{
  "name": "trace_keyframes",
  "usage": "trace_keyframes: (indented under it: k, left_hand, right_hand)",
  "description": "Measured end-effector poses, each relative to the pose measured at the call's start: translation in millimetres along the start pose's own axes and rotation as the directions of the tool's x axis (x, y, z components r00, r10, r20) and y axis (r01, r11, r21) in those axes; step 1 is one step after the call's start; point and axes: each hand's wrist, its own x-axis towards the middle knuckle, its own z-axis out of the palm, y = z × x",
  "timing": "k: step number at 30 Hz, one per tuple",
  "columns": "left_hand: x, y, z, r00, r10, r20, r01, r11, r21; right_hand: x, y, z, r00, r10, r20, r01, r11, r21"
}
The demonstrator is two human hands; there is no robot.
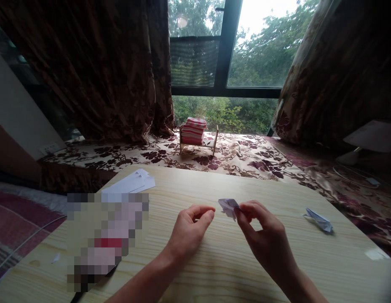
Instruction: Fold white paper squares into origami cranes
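A small folded origami paper piece (pixel 228 207) is pinched between the thumb and fingers of my right hand (pixel 266 231), raised a little over the table. Its pointed folds face left, toward my left hand (pixel 194 225). The left thumb and index finger are brought together, with nothing visible between them and a short gap from the paper. Another folded paper piece (pixel 318 220), narrow and pointed, rests on the table to the right of my right hand.
White paper strips (pixel 130 182) lie at the table's back left. A pixelated area (pixel 107 240) hides something at left, near a paper scrap (pixel 55 257). Beyond the wooden table (pixel 183 181), a small rack (pixel 214 143) holds folded striped cloths (pixel 194 131) on the sill. A lamp (pixel 370 135) stands far right.
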Motion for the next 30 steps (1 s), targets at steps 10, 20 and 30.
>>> trace_keyframes:
  k: [10, 20, 30]
  left_hand:
    - [-2.8, -1.0, 1.1, 0.971, -0.065, 0.23, 0.144, 0.927, -0.347]
    - [1.6, 0.3, -4.6, 0.95, -0.245, 0.196, 0.312, 0.797, -0.517]
    - [-3.4, 2.1, 0.3, 0.932, -0.166, 0.323, 0.335, 0.738, -0.585]
  right_hand:
    - [-0.7, -11.4, -4.2, 0.877, -0.427, 0.221, 0.467, 0.865, -0.184]
    - [0.4, -9.2, -3.9, 0.886, -0.441, 0.144, 0.463, 0.861, -0.212]
    - [-2.4, -7.3, -3.0, 0.89, -0.429, 0.153, 0.455, 0.857, -0.243]
